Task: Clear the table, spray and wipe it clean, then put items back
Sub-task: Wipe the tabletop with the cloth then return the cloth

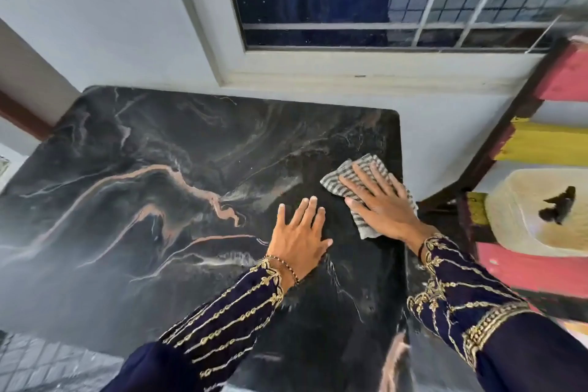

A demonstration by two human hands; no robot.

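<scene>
**Q:** What fills the frame?

**A:** The dark marbled desk (pixel 127 200), spread across centre and left. At lower centre, my left grip (pixel 299 232) lies flat on it, fingers straight, holding nothing. Right of centre, my right grip (pixel 378 200) presses open-palmed on the striped cloth (pixel 334 176), close to the desk's right edge.

**Q:** How is this wipe best done?

**A:** In my judgement, with even pressure through a flat palm. I'd make overlapping passes from the right edge toward the upper left, the cloth spread rather than bunched.
</scene>
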